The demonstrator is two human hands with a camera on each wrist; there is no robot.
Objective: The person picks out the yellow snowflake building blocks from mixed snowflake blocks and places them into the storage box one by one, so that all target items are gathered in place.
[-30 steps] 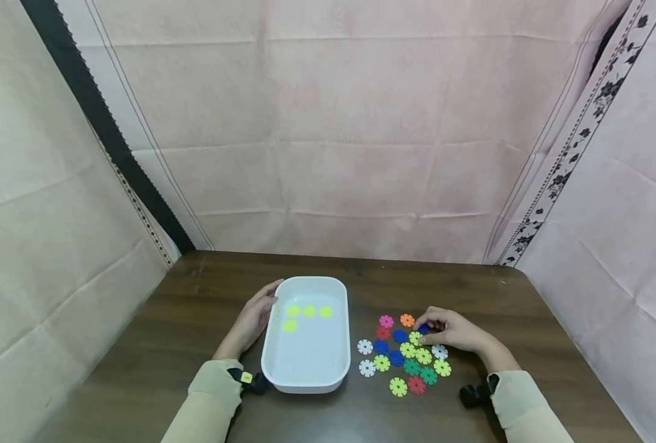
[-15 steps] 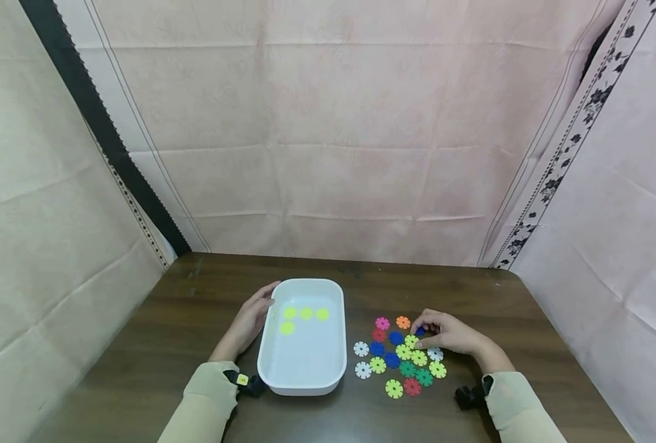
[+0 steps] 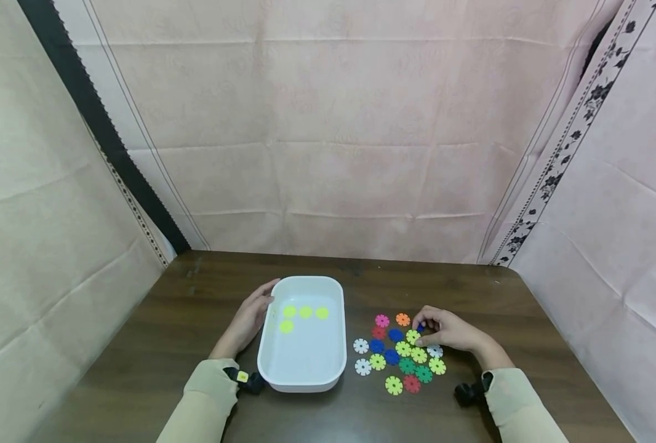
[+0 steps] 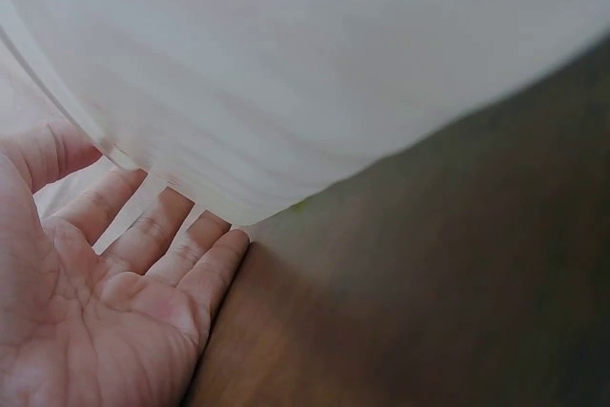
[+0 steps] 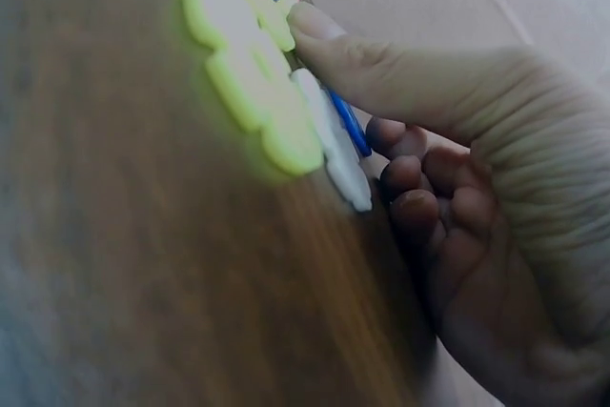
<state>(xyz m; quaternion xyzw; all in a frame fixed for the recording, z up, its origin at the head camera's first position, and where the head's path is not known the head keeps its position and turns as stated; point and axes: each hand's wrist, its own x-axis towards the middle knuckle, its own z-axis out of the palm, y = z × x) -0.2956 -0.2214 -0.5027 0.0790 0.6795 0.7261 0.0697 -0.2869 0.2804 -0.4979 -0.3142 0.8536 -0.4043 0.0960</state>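
Along the left side of a white plastic tray (image 3: 304, 360) rests my left hand (image 3: 248, 320). In the left wrist view its palm (image 4: 95, 321) faces the camera, with the fingers extended against the tray's outer wall and the thumb at the rim. Four-or-fewer counting aside, several yellow-green pieces (image 3: 286, 326) lie in the far part of the tray. My right hand (image 3: 452, 330) pinches a yellow-green flower-shaped piece (image 3: 413, 337) between thumb and index finger, at the upper right of the loose pieces. A blue piece (image 3: 420, 328) is partly hidden under that hand.
Loose flower-shaped pieces lie right of the tray: white (image 3: 363, 367), pink (image 3: 382, 320), orange (image 3: 402, 319), red (image 3: 412, 384), green (image 3: 423, 373), blue (image 3: 392, 357) and yellow-green (image 3: 394, 386). The dark wooden table (image 3: 328, 424) ends at pale cloth walls (image 3: 350, 154).
The view shifts slightly. The yellow-green piece under my right fingers has moved a little up and right relative to its neighbours. My left hand stays at the tray.
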